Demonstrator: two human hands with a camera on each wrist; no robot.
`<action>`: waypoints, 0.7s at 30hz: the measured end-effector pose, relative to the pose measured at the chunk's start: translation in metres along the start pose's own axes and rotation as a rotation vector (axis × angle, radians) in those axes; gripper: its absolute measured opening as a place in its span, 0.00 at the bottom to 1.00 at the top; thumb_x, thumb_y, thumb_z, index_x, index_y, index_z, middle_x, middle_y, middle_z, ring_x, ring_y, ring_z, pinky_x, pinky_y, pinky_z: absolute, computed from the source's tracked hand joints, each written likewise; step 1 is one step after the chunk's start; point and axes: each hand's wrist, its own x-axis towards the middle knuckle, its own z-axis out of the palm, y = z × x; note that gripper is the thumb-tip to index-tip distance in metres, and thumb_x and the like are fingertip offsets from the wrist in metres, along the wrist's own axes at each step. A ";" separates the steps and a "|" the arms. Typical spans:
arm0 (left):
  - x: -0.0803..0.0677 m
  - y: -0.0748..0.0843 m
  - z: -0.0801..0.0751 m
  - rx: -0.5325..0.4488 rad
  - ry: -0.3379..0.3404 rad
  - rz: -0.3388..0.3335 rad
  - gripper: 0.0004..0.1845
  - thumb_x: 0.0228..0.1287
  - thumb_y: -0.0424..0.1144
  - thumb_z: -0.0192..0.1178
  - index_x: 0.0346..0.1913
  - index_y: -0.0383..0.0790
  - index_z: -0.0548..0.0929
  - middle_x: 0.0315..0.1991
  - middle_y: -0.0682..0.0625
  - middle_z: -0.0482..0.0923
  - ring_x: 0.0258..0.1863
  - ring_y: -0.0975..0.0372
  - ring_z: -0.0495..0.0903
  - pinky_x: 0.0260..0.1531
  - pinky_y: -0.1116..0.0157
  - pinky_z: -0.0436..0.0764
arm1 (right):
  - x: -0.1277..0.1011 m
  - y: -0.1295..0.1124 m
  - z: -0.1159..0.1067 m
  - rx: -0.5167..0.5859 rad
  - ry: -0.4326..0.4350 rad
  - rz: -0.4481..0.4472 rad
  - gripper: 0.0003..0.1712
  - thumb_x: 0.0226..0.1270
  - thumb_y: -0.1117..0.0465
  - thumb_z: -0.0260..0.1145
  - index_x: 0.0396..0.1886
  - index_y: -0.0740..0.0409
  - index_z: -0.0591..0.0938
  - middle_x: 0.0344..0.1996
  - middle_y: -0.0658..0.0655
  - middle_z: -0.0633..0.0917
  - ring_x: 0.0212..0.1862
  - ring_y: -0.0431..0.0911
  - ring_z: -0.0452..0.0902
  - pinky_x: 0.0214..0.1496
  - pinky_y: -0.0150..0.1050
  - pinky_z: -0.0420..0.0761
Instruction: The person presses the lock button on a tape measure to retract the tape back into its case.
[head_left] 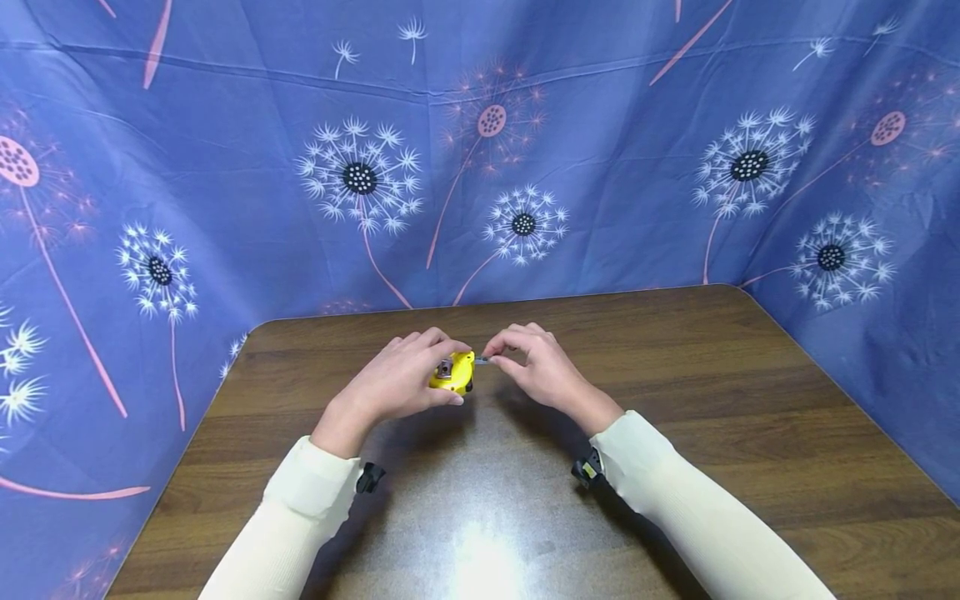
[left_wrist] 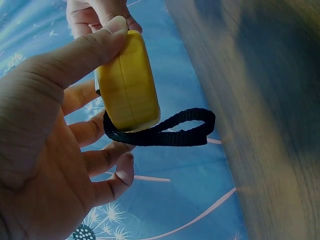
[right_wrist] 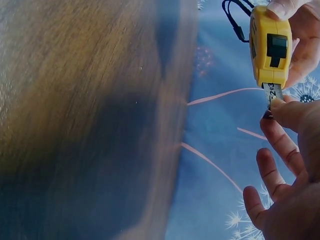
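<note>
A small yellow tape measure (head_left: 453, 372) is held just above the dark wooden table (head_left: 675, 400). My left hand (head_left: 401, 379) grips its case (left_wrist: 127, 82) between thumb and fingers, and a black wrist strap (left_wrist: 170, 131) hangs from it. My right hand (head_left: 536, 362) pinches the metal tip of the tape blade (right_wrist: 271, 95), which sticks out a short way from the case (right_wrist: 269, 47). The black lock button (right_wrist: 276, 49) faces the right wrist camera. Both hands meet near the table's middle.
A blue cloth with dandelion prints (head_left: 480, 167) walls in the table at the back and on both sides. Cream sleeves cover both forearms, with small black wrist cameras (head_left: 588, 468) strapped on. A bright glare spot (head_left: 480, 558) lies on the near tabletop.
</note>
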 end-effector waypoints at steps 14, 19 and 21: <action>0.001 0.000 0.003 0.001 0.000 0.002 0.38 0.56 0.54 0.78 0.68 0.49 0.78 0.53 0.53 0.77 0.48 0.57 0.76 0.50 0.53 0.74 | 0.001 -0.001 0.003 0.016 -0.007 0.007 0.06 0.67 0.65 0.74 0.40 0.50 0.88 0.37 0.41 0.86 0.45 0.55 0.78 0.51 0.49 0.69; 0.000 0.000 0.003 0.002 0.000 0.002 0.38 0.56 0.55 0.78 0.68 0.49 0.78 0.54 0.53 0.77 0.48 0.57 0.77 0.50 0.53 0.74 | 0.001 -0.002 0.005 0.021 0.001 -0.002 0.07 0.65 0.67 0.75 0.39 0.53 0.89 0.37 0.42 0.86 0.44 0.54 0.77 0.51 0.51 0.69; 0.000 0.001 0.003 0.003 -0.003 -0.003 0.38 0.56 0.55 0.78 0.68 0.49 0.78 0.54 0.52 0.77 0.48 0.57 0.77 0.51 0.53 0.74 | 0.001 -0.002 0.006 0.021 0.002 -0.004 0.07 0.65 0.67 0.76 0.39 0.53 0.88 0.37 0.42 0.86 0.44 0.54 0.78 0.51 0.51 0.69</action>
